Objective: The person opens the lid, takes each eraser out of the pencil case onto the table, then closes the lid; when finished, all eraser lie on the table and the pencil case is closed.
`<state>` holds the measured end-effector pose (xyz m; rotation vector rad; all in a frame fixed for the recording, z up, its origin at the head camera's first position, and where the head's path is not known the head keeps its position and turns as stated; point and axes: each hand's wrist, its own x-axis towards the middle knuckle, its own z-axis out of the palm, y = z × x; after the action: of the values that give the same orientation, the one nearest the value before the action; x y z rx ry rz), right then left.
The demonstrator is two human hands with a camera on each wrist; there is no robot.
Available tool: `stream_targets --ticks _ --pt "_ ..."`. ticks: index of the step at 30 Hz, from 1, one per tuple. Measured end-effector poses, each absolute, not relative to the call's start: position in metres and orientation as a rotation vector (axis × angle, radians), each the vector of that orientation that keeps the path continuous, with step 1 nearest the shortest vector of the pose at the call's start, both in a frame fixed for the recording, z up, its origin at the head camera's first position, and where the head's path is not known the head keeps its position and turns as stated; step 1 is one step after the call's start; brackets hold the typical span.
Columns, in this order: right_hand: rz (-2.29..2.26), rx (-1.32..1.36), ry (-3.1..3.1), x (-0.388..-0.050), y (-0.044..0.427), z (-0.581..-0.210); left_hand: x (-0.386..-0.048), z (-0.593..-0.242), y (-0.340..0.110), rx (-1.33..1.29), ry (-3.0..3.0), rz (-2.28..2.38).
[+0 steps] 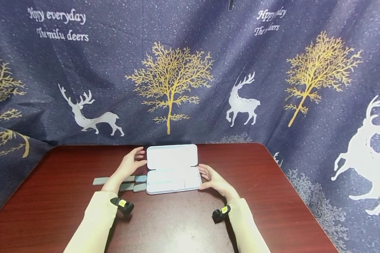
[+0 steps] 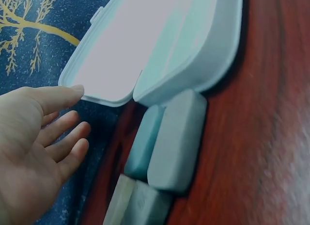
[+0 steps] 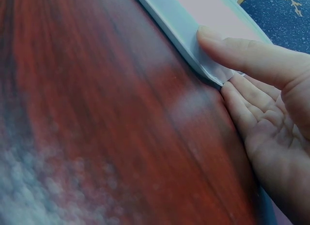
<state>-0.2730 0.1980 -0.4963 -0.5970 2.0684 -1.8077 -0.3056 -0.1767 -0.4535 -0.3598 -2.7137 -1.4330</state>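
A white and pale-blue pencil case (image 1: 174,190) lies with its lid (image 1: 172,156) raised at the back of the table. A small divider shows toward the right of its tray. My right hand (image 1: 216,181) holds the tray's right end, thumb over the rim and the other fingers along the outside wall. Beside the lid's left edge is my left hand (image 1: 130,165), fingers loosely bent and holding nothing; whether its thumb (image 2: 63,96) touches the lid I cannot tell. A blue block (image 2: 144,141) and a grey block (image 2: 178,140) with rounded edges lie against the case's left end.
More flat grey-green pieces, one long strip (image 1: 100,181) among them, lie left of the case, partly under my left forearm. A dark patterned cloth (image 1: 190,88) hangs behind the red-brown table (image 1: 164,221). Wrist cameras (image 1: 220,215) sit on both sleeves.
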Motion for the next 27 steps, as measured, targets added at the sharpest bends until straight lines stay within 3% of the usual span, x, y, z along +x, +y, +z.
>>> stream_targets --ticks 10,27 --pt "-1.806 -0.587 2.064 -0.272 0.198 -0.496 -0.318 -0.451 -0.167 -0.37 -2.728 -1.454" --pt "-1.816 -0.585 2.055 -0.272 0.197 -0.497 -0.309 -0.447 -0.159 -0.377 -2.719 -1.405"
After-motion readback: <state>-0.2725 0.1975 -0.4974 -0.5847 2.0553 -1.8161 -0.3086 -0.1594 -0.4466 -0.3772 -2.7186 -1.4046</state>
